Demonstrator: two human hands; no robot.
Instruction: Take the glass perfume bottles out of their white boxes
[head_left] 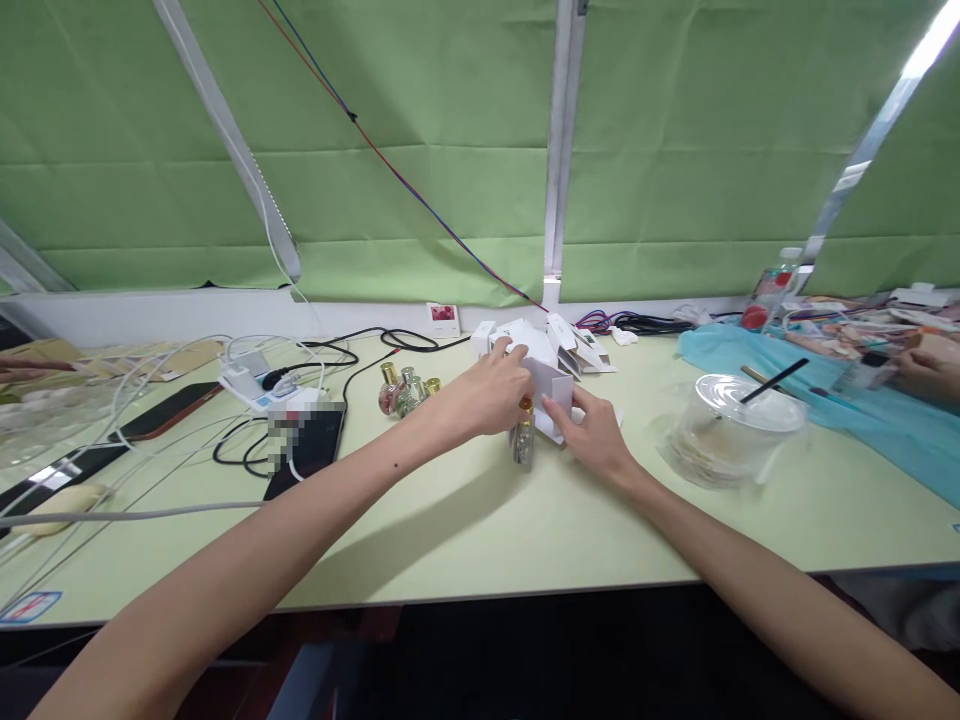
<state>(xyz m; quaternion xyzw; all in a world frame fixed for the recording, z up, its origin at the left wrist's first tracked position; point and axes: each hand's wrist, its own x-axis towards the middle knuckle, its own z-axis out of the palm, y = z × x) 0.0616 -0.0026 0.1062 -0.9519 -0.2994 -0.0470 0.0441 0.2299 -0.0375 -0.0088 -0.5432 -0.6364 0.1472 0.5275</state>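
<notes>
My left hand (501, 388) reaches over the middle of the table, its fingers bent around the gold top of a small glass bottle (523, 442). Just to its right, my right hand (596, 430) pinches a white cardboard box (553, 392) whose flap stands open. Behind both hands lie more white boxes (581, 347), some of them with open flaps. Several small round bottles with gold caps (407, 392) stand together left of my left hand. The lower part of the held bottle hangs close to the box's left side.
A power strip (289, 400) with tangled cables, a dark phone (326, 440) and a black-and-brown object lie at the left. On the right are a lidded plastic tub (739, 430), blue plastic sheeting (862, 440) and another person's hand (934, 368). A small picture card (443, 318) leans at the back.
</notes>
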